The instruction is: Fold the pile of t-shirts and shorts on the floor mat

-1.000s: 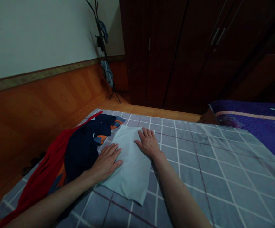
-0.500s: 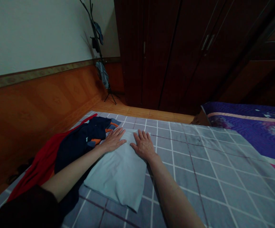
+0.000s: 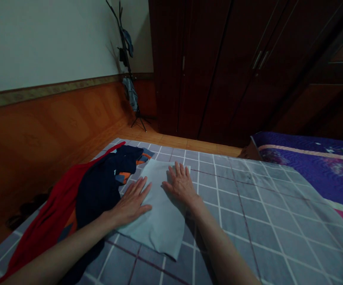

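The left hand (image 3: pixel 130 202) and right hand (image 3: pixel 182 185) are apart, fingers spread, gripping nothing; the cloth (image 3: pixel 163 222) lies beneath and between them, probably light and soft, best held by its corners.

**Grey checked bedsheet (image 3: pixel 230 221), laden toward the left**

White lines and dark-red ones cross its surface, slightly creased at the right. A pale cloth (image 3: pixel 163 225) lies flat on it in a rough rectangle, its near edge rippled. Just left sits a rumpled navy garment (image 3: pixel 95 194), with orange-and-grey fabric (image 3: pixel 125 177) showing at its edges and a long red garment (image 3: pixel 55 202) against it.
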Available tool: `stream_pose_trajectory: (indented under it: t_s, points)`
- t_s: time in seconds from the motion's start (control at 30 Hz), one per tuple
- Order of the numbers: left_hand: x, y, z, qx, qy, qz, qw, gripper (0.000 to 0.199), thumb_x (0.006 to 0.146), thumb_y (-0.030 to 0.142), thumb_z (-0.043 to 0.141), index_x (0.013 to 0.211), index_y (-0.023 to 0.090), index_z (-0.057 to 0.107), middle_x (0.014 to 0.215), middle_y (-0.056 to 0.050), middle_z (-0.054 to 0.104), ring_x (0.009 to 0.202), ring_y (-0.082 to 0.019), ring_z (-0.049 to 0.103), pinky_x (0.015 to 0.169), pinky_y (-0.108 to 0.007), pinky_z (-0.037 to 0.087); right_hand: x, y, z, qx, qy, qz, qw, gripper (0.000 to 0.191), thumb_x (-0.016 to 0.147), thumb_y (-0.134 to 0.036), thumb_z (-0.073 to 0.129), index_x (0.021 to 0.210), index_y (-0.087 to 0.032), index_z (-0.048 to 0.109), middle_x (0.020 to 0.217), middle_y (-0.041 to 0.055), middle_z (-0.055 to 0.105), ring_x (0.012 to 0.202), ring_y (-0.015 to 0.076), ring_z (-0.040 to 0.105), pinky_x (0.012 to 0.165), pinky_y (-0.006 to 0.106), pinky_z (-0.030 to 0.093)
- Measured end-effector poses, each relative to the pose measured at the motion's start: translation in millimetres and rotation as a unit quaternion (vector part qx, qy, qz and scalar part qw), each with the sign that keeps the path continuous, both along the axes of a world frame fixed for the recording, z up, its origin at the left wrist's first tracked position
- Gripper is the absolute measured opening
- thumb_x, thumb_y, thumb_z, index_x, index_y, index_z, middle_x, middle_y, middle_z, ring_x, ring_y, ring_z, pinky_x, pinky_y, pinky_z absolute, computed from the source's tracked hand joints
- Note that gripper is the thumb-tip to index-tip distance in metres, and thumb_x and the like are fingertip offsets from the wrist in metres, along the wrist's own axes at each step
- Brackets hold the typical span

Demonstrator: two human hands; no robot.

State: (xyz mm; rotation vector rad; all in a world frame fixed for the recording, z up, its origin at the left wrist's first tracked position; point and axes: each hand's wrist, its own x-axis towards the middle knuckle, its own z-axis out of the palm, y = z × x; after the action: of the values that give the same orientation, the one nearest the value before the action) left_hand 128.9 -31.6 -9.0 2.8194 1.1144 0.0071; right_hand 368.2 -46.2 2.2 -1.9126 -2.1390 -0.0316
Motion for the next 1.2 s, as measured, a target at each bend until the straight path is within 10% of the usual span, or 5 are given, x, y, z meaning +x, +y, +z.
stream_pose_trajectory:
  t_s: [0.23, 0.5, 0.77, 1.03, 1.2]
  points:
    - [-43.5, -40.7, -11.4, 0.007, -0.007, 0.020, 1.000, 0.067, 0.093, 0.051, 0.040, 0.150, 0.023, 0.016, 0.156, -0.011, 0.010, 0.141, -0.032, 0.017, 0.111, -0.047, 0.026, -33.6, -112.7, 4.8, -0.079, 0.089, 0.210, 0.970, 0.072, 0.087, -0.056, 0.051, 0.145, -0.018, 0.033, 0.152, 0.0147, 0.020, 0.140, 0.0332, 0.014, 0.113, 0.054, 0.016]
    - [-65.4, -49.0, -11.4, -0.013, -0.101, 0.117, 0.988, 0.051, 0.090, 0.041, 0.046, 0.137, 0.020, 0.045, 0.138, -0.009, 0.051, 0.124, -0.027, 0.049, 0.104, -0.040, 0.039, -3.9, -213.8, -51.7, -0.059, 0.122, 0.173, 0.976, 0.036, 0.088, -0.025, 0.055, 0.123, -0.035, 0.059, 0.130, 0.0052, 0.056, 0.115, 0.0291, 0.057, 0.092, 0.045, 0.050]
    - [-49.1, -26.6, 18.9, -0.138, -0.024, 0.229, 0.963, 0.029, 0.089, 0.040, 0.042, 0.105, 0.019, 0.053, 0.075, -0.001, 0.065, 0.076, -0.020, 0.067, 0.064, -0.026, 0.042, -6.6, -160.5, 4.0, -0.218, 0.335, -0.185, 0.897, 0.018, 0.081, -0.029, 0.054, 0.089, -0.016, 0.062, 0.065, 0.0049, 0.065, 0.061, 0.0186, 0.062, 0.055, 0.028, 0.045]
    - [-49.5, -32.4, 25.7, -0.136, 0.015, 0.175, 0.975, 0.030, 0.089, 0.042, 0.040, 0.066, 0.022, 0.044, 0.066, 0.000, 0.061, 0.069, -0.020, 0.063, 0.062, -0.026, 0.035, -21.2, -143.4, 11.1, -0.433, 0.602, -0.189, 0.643, 0.011, 0.075, -0.026, 0.050, 0.071, -0.021, 0.041, 0.043, 0.0010, 0.057, 0.030, 0.0142, 0.050, 0.030, 0.019, 0.034]
    - [-50.1, -32.1, 9.2, -0.145, -0.061, 0.225, 0.962, 0.030, 0.084, 0.042, 0.043, 0.062, 0.022, 0.037, 0.055, 0.004, 0.048, 0.056, -0.016, 0.054, 0.056, -0.024, 0.033, -30.2, -138.0, 11.3, -0.411, 0.562, -0.213, 0.686, 0.016, 0.070, -0.019, 0.050, 0.058, -0.022, 0.039, 0.042, -0.0004, 0.055, 0.030, 0.0126, 0.048, 0.030, 0.019, 0.030]
